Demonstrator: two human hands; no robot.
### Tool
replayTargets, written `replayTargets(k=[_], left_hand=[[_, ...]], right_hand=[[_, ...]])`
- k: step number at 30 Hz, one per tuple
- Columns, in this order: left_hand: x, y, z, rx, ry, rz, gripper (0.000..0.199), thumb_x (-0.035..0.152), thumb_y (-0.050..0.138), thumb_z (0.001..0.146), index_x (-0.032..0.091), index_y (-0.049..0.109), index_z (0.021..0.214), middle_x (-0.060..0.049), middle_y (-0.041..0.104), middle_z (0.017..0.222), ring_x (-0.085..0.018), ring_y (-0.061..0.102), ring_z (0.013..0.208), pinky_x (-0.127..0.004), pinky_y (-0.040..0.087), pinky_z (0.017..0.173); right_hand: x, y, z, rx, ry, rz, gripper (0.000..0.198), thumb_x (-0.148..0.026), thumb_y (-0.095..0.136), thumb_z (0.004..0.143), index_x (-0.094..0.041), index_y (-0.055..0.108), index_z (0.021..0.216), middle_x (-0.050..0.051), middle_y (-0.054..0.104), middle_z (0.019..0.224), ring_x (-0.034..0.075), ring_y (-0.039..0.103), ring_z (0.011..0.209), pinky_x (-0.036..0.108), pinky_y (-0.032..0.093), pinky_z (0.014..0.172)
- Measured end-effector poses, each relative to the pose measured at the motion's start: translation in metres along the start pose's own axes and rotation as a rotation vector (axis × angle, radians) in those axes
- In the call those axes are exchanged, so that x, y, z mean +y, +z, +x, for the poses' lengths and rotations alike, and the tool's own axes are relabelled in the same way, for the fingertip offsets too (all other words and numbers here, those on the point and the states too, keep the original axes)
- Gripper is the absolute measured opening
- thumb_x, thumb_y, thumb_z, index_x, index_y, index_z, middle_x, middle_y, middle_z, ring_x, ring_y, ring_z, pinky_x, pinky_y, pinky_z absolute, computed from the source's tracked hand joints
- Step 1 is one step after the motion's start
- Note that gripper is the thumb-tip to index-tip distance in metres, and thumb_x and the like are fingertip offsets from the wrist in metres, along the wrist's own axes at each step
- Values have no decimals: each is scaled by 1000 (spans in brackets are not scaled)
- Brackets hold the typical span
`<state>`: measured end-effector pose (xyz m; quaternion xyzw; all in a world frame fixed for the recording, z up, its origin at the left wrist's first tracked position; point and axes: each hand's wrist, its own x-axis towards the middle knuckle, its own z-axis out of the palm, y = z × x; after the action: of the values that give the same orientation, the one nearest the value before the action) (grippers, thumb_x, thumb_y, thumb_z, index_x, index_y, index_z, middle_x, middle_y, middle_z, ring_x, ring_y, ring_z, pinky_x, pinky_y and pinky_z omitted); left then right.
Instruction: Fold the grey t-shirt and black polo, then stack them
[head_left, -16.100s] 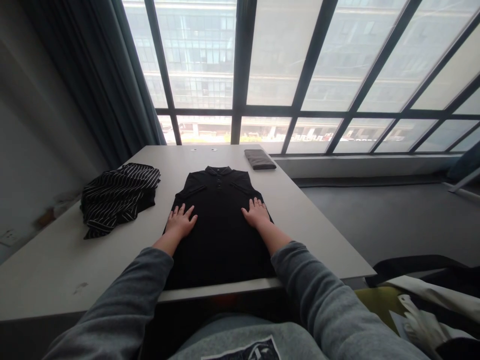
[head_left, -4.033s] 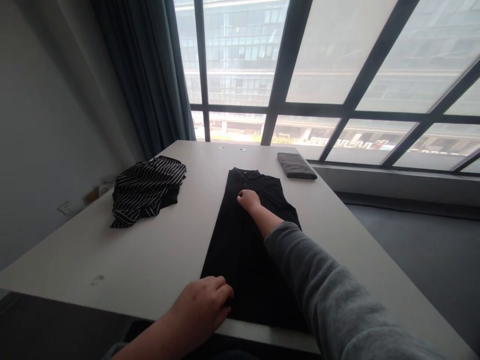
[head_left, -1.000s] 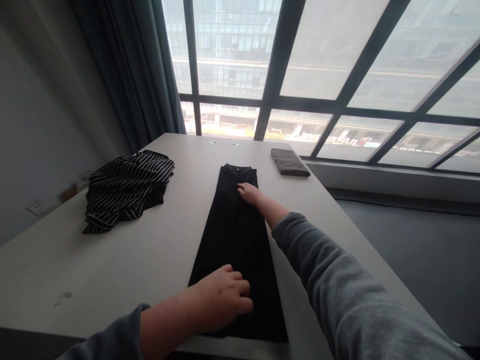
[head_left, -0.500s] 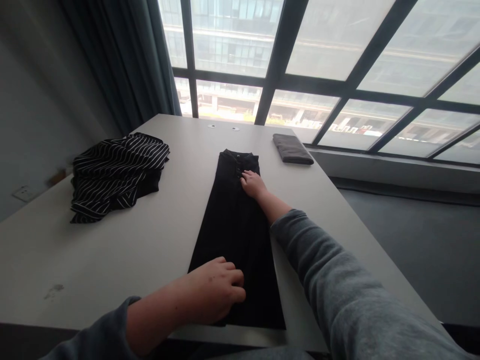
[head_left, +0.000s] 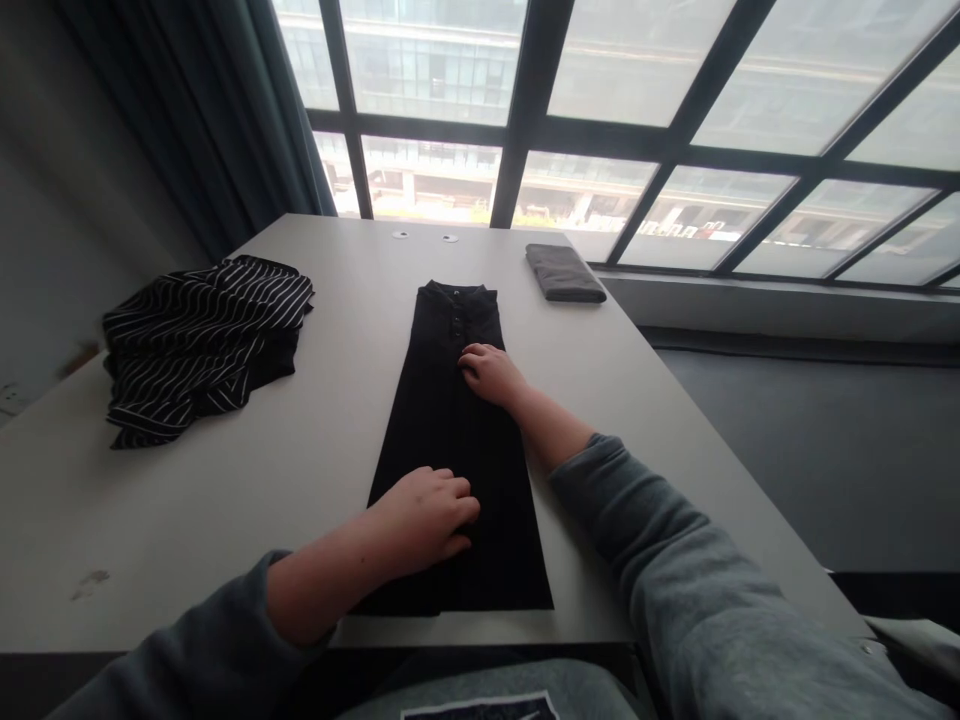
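Note:
A pair of black trousers [head_left: 442,420], narrow at the buttoned waist and wider toward the hem, lies flat on the white table [head_left: 300,500]. The waist points to the window and the hem lies near the table's front edge. My left hand [head_left: 431,520] rests on the lower part of the trousers, its fingers loosely bent and the thumb apart from them. Farther up, my right hand [head_left: 491,373] touches the cloth just below the buttons, palm down with fingers extended. Neither hand visibly grips the fabric.
A crumpled black-and-white striped garment [head_left: 210,340] lies on the table's left side. Near the far right edge sits a folded grey cloth [head_left: 566,273]. Beyond the table are a large window [head_left: 585,180] and a dark curtain [head_left: 202,120].
My right hand has slid a little down from the buttons toward me. My left hand has shifted slightly up the trousers. The camera view has also shifted.

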<state>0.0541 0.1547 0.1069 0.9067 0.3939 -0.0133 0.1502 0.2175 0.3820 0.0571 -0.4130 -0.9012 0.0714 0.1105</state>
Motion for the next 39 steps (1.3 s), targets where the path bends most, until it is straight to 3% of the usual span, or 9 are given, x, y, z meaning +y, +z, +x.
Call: replayTargets(k=[4,8,10,13,16,19,27,34,39], left_hand=[[-9,-10,23,-51,98,-68,13,31,83,90,24,73,96,1,74,93,-20,70,91,-31,50,79],[-30,-1,31,117,-68,-65,6,29,73,97,23,71,99,-1,75,97,-21,70,94,-33,52,85],[-40,7,31,203,-168,-42,14,31,73,96,23,72,108,-5,75,111,-25,69,107,-37,53,94],[-51,21,34,326,-341,-14,46,40,70,97,21,66,138,-13,62,151,-33,56,140,-47,48,113],[-58,34,39,284,-444,12,66,45,59,102,15,49,160,-16,41,172,-37,33,161,-58,30,129],[-62,44,42,192,-433,26,71,48,49,106,12,40,167,-16,29,176,-36,22,166,-62,18,134],[-66,48,43,191,-406,33,73,52,45,107,14,37,169,-14,26,177,-35,20,166,-62,17,134],[-62,43,42,200,-436,-2,71,54,45,107,20,38,169,-10,30,176,-33,23,166,-59,17,135],[-63,35,42,197,-581,-24,71,53,41,108,16,37,170,-11,25,178,-34,20,166,-58,17,135]], right_hand=[[3,9,3,-63,26,-4,47,-34,50,108,-27,61,153,3,44,171,32,35,159,55,23,132],[5,15,2,-117,21,4,64,-42,45,110,-31,32,172,2,27,178,35,21,165,63,16,133],[6,14,3,-136,10,2,67,-45,44,110,-30,27,173,2,25,179,37,16,166,67,15,132],[6,12,3,-141,-1,-7,69,-46,45,110,-26,28,173,5,22,179,39,13,166,69,16,131],[4,10,0,-131,-50,-17,66,-45,43,111,-26,29,173,5,22,179,37,13,167,69,17,131],[-1,8,-5,-186,-115,-47,63,-48,42,112,-27,35,171,4,22,179,37,15,167,71,14,131],[-14,3,8,-85,-250,-129,60,-45,45,112,-21,43,167,9,30,176,33,23,166,60,18,134],[-17,19,14,-122,-175,-115,66,-49,45,111,-19,37,170,11,31,176,34,21,166,60,20,133],[-8,10,-2,-141,-131,-105,61,-48,46,111,-22,44,166,8,36,174,39,21,165,71,20,130]])
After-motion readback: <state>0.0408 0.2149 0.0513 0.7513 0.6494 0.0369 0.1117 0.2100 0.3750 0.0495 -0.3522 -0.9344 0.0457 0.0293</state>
